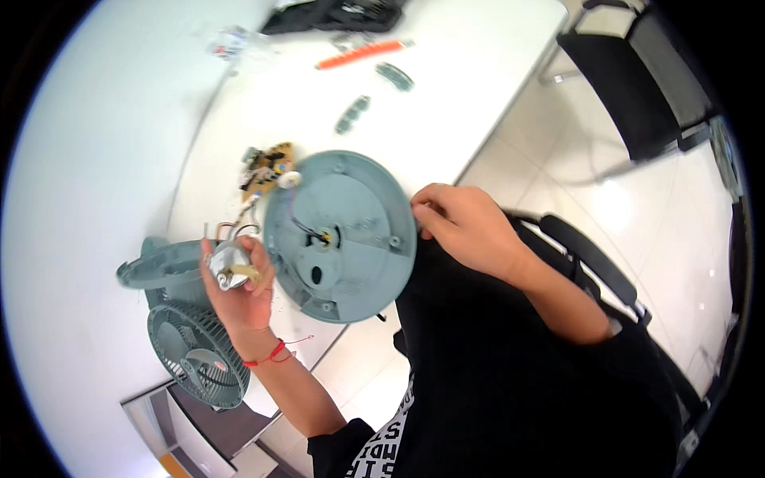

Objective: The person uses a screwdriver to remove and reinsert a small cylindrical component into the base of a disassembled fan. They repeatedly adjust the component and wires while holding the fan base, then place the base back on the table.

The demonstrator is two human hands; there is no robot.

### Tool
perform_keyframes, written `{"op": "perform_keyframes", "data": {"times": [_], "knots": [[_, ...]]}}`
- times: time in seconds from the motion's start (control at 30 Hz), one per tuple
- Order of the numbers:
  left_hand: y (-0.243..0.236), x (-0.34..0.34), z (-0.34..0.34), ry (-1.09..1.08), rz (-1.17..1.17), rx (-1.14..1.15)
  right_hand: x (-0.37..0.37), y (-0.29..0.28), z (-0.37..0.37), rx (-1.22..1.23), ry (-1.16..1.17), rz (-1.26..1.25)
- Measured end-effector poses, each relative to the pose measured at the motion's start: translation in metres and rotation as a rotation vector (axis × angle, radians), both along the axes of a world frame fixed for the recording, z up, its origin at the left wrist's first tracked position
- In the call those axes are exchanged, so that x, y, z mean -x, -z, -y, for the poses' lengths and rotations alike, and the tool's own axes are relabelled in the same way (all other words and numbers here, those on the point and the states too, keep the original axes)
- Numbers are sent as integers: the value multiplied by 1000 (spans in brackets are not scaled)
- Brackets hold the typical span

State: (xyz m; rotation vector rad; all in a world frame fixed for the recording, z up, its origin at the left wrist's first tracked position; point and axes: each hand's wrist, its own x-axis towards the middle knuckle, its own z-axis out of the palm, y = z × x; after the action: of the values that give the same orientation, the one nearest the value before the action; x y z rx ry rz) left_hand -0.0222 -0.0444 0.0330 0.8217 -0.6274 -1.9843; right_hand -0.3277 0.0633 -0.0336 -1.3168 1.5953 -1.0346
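My left hand [241,283] grips a silver motor [229,259] with a beige fitting and wires running from it. Just behind it, a circuit board [267,167] with attached wires lies on the white table [478,56]. A round grey plastic base [351,207] rests near the table's front edge, with dark wires rising from its centre to a white connector [289,180]. My right hand [458,223] pinches at the right rim of that base; its fingertips are partly hidden.
Left are a grey fan with grille [199,354] and a grey housing [159,275]. Farther back lie two small grey parts [394,76] [352,115], an orange tool [358,54], a clear bag [229,44] and black fabric [335,14]. Black chairs [621,95] stand at right.
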Motion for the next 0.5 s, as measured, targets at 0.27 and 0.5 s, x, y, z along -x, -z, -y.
{"op": "perform_keyframes", "data": {"times": [0.27, 0.5], "knots": [[-6, 18, 17, -3, -177, -16, 37, -70, -35, 331, 230, -242], [10, 16, 22, -45, -178, 131, 55, -143, -21, 932, 315, 292]]}}
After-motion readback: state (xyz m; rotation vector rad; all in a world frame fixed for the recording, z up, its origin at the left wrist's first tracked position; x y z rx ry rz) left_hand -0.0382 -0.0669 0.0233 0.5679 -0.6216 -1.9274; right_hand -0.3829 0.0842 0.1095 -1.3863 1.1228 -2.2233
